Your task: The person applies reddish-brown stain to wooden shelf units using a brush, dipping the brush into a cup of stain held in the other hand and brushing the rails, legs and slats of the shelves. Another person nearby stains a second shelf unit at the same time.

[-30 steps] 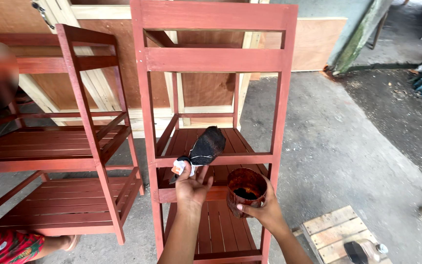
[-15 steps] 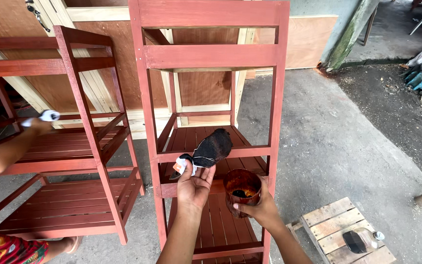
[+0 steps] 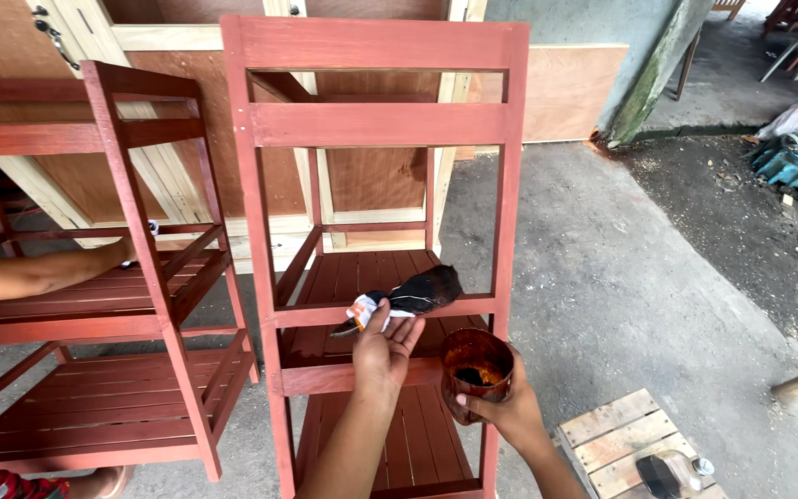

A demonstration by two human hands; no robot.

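Rag [image 3: 413, 296] lowered onto shelf rail [image 3: 325, 315], left hand [image 3: 385, 346] gripping; right hand [image 3: 505, 411] holds cup [image 3: 476, 360].

A dark, stain-soaked rag [image 3: 413, 296] with a white end lies across the red shelf's [image 3: 376, 125] front rail. A stained brown cup [image 3: 477, 367] is upright beside that rail, dark liquid inside.

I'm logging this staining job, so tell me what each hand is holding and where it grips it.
The left hand pinches a stain-darkened rag by its pale end. The right hand holds a stained cup, fingers wrapped round its lower side.
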